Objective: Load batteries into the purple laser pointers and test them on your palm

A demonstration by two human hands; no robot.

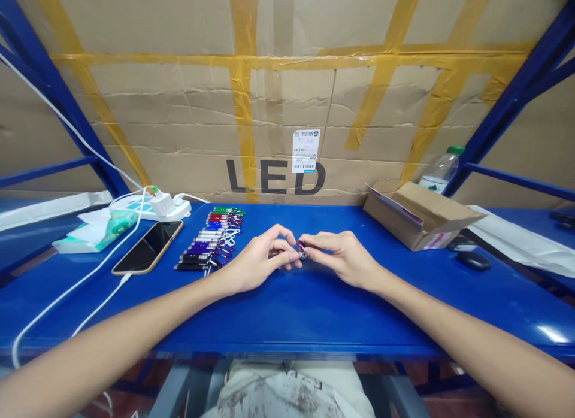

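Observation:
My left hand (259, 259) and my right hand (344, 257) meet above the middle of the blue table. Between their fingertips is a small purple-and-silver metal piece (302, 248), mostly covered, so its exact kind is unclear. The right thumb and index finger pinch it from the right. On its left side, the left thumb and fingertips close on it. Left of my left hand lies a row of small keychain flashlights (204, 244) in green, red, blue, silver, purple and black, with carabiner clips at their right ends.
A phone (148, 247) lies at the left, near a tissue pack (96, 229) and a power strip (173, 209) with white cables. At the right are an open cardboard box (431, 217), a black mouse (473, 260) and a plastic bottle (442, 172). A large taped carton (202, 118) stands behind.

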